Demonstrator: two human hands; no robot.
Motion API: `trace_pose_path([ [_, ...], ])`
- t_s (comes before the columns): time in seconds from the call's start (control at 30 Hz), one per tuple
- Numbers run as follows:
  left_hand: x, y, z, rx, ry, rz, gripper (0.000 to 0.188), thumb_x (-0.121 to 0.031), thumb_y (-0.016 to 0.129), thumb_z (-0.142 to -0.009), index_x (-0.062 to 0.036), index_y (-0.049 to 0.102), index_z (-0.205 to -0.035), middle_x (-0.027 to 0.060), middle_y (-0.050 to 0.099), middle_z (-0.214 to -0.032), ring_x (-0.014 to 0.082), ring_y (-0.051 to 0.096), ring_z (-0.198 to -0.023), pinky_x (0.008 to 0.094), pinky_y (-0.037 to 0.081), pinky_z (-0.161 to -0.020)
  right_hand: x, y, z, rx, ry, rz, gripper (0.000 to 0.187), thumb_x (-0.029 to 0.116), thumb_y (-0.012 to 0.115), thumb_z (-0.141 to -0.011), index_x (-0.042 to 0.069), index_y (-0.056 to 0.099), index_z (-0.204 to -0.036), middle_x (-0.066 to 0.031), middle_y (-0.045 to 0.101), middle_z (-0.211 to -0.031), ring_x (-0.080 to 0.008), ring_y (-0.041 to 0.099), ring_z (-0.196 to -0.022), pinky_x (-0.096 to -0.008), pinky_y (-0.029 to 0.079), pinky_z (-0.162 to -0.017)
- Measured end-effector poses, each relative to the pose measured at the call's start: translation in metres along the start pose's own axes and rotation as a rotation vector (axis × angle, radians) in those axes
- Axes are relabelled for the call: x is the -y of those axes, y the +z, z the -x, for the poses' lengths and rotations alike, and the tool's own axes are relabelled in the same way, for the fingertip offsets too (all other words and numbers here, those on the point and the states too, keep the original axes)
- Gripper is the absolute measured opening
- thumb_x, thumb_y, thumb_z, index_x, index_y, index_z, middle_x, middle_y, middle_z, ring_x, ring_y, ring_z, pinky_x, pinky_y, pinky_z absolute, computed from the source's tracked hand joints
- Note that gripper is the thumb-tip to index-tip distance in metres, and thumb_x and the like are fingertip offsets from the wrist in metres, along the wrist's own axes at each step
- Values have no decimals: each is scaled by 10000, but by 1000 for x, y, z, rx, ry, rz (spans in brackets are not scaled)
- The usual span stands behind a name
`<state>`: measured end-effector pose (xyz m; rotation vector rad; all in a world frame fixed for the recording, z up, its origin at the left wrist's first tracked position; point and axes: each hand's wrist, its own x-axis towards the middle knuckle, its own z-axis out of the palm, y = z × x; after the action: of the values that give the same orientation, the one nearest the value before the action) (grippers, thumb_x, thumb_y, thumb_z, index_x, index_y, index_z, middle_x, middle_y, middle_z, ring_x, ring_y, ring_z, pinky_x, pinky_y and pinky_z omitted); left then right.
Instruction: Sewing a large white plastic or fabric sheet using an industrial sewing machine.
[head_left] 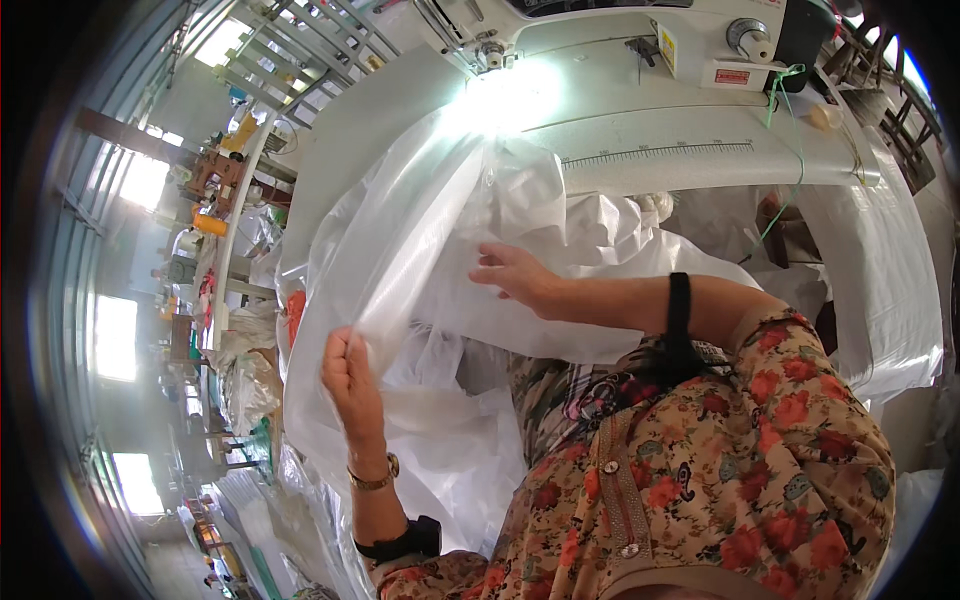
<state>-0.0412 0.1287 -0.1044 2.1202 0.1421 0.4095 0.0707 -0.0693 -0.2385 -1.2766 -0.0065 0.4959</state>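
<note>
A large, translucent white plastic sheet runs from beneath the sewing machine's needle area down over the table edge and across my lap. My left hand is closed on the sheet's folded edge, left of the middle, pulling it into a long straight crease up to the machine. Over the sheet's middle, my right hand has its fingers apart, pointing left, with nothing in them. Whether its fingertips touch the plastic I cannot tell. Glare from the machine's lamp hides the stitching spot.
The white sewing machine stands at the top, its handwheel at the right. A ruler scale marks the table's front edge. Green thread hangs at the right. More plastic sheeting drapes there. Shelves with orange spools stand left.
</note>
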Motion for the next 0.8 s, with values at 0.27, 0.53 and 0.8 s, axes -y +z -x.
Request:
trace_pose_path([
  [0.27, -35, -19, -28, -90, 529, -331, 131, -85, 560, -956, 25, 559, -884, 37, 495, -665, 75, 390, -590, 253, 328, -518, -6, 19, 46, 621, -117, 114, 309, 303, 616, -930, 19, 718, -993, -39, 708, -914, -142, 616, -888, -286, 471, -825],
  [0.53, -34, 32, 26, 436, 404, -298, 66, -65, 633, -878, -12, 600, -856, 131, 564, -707, 260, 503, -516, 341, 385, -492, 53, -25, 142, 670, -287, 341, 299, 240, 563, -947, -55, 610, -930, -187, 684, -807, -281, 670, -741, -373, 510, -712],
  [0.8, -10, 82, 66, 574, 254, -207, 122, -53, 612, -862, 13, 548, -781, 141, 514, -697, 324, 491, -589, 362, 400, -542, 19, -31, 154, 632, -654, 1046, 209, 130, 529, -896, -53, 525, -996, -141, 639, -680, -343, 660, -697, -417, 524, -632],
])
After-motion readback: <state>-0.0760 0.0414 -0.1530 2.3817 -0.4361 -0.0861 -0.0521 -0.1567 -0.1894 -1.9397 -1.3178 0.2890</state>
